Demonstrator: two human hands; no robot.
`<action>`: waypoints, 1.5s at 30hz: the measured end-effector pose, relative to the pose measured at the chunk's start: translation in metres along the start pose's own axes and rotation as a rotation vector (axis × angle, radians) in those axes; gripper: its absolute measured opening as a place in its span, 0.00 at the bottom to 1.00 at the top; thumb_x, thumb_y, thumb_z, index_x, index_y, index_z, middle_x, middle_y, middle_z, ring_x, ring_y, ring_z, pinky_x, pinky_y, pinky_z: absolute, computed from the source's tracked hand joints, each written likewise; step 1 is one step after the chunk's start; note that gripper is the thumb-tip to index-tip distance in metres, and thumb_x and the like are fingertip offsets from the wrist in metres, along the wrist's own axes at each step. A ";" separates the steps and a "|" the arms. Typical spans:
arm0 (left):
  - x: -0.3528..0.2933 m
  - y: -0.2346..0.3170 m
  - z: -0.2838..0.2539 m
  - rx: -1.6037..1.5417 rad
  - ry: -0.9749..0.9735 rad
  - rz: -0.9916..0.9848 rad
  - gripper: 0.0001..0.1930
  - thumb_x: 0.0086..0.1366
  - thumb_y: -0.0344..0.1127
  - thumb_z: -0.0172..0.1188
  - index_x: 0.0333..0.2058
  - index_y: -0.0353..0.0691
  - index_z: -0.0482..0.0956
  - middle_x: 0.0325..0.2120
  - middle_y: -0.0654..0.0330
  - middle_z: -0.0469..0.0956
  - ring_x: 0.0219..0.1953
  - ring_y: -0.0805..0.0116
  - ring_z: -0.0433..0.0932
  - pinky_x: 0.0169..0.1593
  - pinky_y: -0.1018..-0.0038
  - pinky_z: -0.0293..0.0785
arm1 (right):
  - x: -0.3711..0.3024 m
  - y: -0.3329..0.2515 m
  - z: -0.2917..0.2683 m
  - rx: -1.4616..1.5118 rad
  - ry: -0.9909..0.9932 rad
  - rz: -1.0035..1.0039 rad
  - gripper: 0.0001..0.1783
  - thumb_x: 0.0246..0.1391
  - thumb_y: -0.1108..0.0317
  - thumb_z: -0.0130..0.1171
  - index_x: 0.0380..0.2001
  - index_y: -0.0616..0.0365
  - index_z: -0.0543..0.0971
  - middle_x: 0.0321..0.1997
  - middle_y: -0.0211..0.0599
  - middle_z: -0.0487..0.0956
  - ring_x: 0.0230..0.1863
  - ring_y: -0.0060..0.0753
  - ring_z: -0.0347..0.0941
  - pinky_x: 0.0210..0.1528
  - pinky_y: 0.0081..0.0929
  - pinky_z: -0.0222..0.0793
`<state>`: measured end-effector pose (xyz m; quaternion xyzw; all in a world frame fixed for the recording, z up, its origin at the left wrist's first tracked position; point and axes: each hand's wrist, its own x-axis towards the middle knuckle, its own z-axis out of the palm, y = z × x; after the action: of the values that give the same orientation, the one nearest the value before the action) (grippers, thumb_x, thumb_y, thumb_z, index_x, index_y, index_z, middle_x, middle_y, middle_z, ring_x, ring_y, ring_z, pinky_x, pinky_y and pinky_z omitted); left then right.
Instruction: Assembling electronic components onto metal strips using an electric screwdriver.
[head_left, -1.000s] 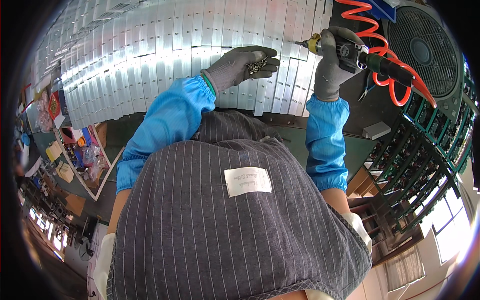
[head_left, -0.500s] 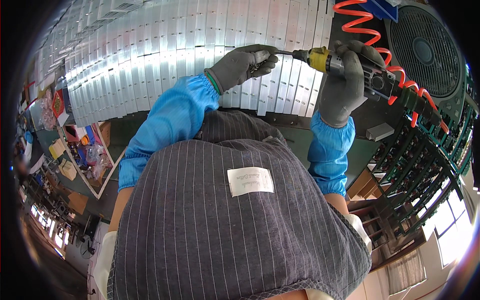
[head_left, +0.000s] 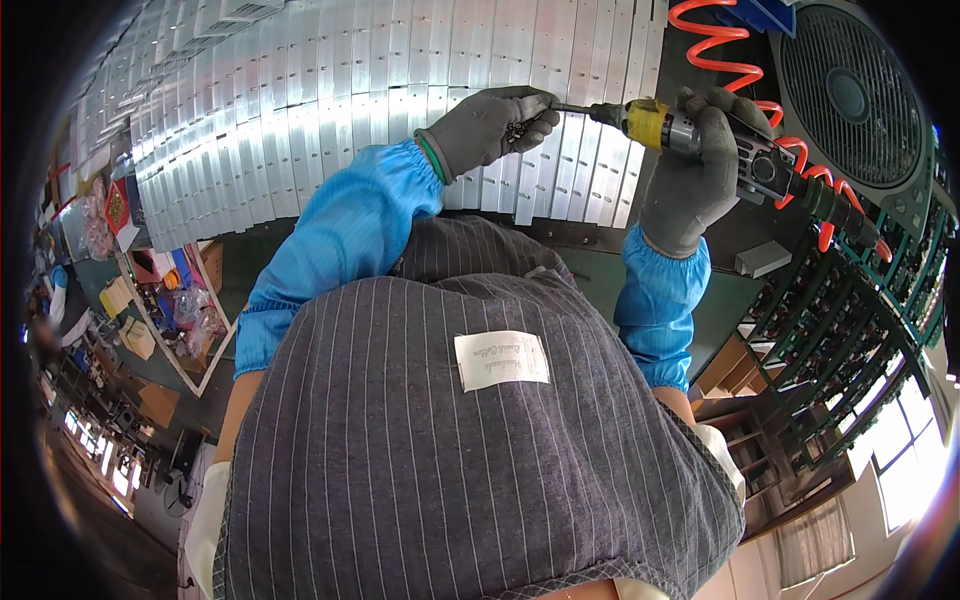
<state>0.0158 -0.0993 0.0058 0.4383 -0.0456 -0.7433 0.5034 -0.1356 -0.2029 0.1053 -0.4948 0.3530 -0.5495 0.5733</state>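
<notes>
My left hand (head_left: 482, 132), in a grey glove, is closed around a few small dark screws (head_left: 516, 130) that show between the curled fingers. Its thumb and index fingertip meet the thin bit of the air screwdriver (head_left: 678, 130). My right hand (head_left: 690, 195), gloved the same way, wraps around that screwdriver, which has yellow tape near its nose and lies level, bit pointing left. Beneath both hands spread rows of silver metal strips (head_left: 340, 135) with small holes and slots. Whether a screw sits on the bit tip is too small to tell.
An orange coiled air hose (head_left: 735, 68) runs beside the screwdriver. A round-grilled fan (head_left: 848, 95) lies at the right, near green racks of circuit boards (head_left: 860, 320). A short metal piece (head_left: 762, 260) rests by the bench edge. Bags and boxes fill a white-framed tray (head_left: 200, 375) at left.
Both hands have shifted slightly to the right, the screwdriver along with my right hand. The bit stays at my left fingertips, and the screws remain in that hand.
</notes>
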 end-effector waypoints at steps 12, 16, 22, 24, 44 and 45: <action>0.006 -0.014 0.010 -0.074 -0.066 -0.100 0.17 0.67 0.37 0.49 0.47 0.29 0.70 0.41 0.51 0.75 0.45 0.64 0.76 0.55 0.74 0.73 | 0.028 0.026 -0.017 -0.097 0.084 -0.116 0.11 0.43 0.80 0.55 0.34 0.64 0.72 0.32 0.40 0.76 0.32 0.30 0.74 0.40 0.27 0.73; 0.006 -0.012 0.004 -0.033 -0.069 -0.120 0.16 0.65 0.33 0.51 0.49 0.29 0.70 0.40 0.52 0.76 0.42 0.66 0.77 0.49 0.75 0.76 | 0.037 0.035 -0.020 -0.107 0.108 -0.121 0.09 0.40 0.80 0.58 0.30 0.65 0.74 0.28 0.39 0.77 0.31 0.31 0.75 0.39 0.26 0.72; 0.002 -0.007 0.009 0.046 0.035 -0.138 0.15 0.64 0.32 0.53 0.48 0.31 0.71 0.37 0.54 0.77 0.38 0.69 0.77 0.45 0.76 0.78 | 0.039 0.045 -0.022 -0.192 0.066 -0.154 0.09 0.41 0.79 0.58 0.30 0.65 0.75 0.29 0.39 0.77 0.31 0.29 0.75 0.39 0.25 0.73; 0.002 -0.006 0.009 0.065 0.060 -0.142 0.15 0.64 0.32 0.53 0.48 0.31 0.71 0.37 0.55 0.77 0.38 0.69 0.77 0.45 0.76 0.77 | 0.039 0.048 -0.024 -0.237 0.048 -0.169 0.09 0.41 0.79 0.59 0.31 0.65 0.75 0.29 0.39 0.77 0.31 0.29 0.75 0.38 0.25 0.73; 0.002 -0.005 -0.002 -0.012 -0.016 -0.065 0.18 0.64 0.36 0.54 0.51 0.34 0.70 0.42 0.58 0.76 0.45 0.69 0.75 0.52 0.76 0.74 | 0.036 0.040 -0.018 -0.242 -0.108 -0.213 0.09 0.41 0.81 0.59 0.31 0.66 0.76 0.29 0.38 0.79 0.31 0.27 0.76 0.39 0.24 0.74; 0.002 -0.003 -0.001 -0.009 -0.019 -0.069 0.18 0.64 0.36 0.54 0.51 0.34 0.70 0.42 0.58 0.76 0.45 0.69 0.75 0.52 0.76 0.74 | 0.032 0.029 -0.016 -0.273 -0.078 -0.214 0.09 0.41 0.80 0.57 0.30 0.67 0.75 0.29 0.40 0.78 0.32 0.30 0.77 0.40 0.26 0.74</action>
<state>0.0144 -0.0995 0.0025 0.4301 -0.0318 -0.7646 0.4790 -0.1379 -0.2398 0.0780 -0.6239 0.3469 -0.5348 0.4522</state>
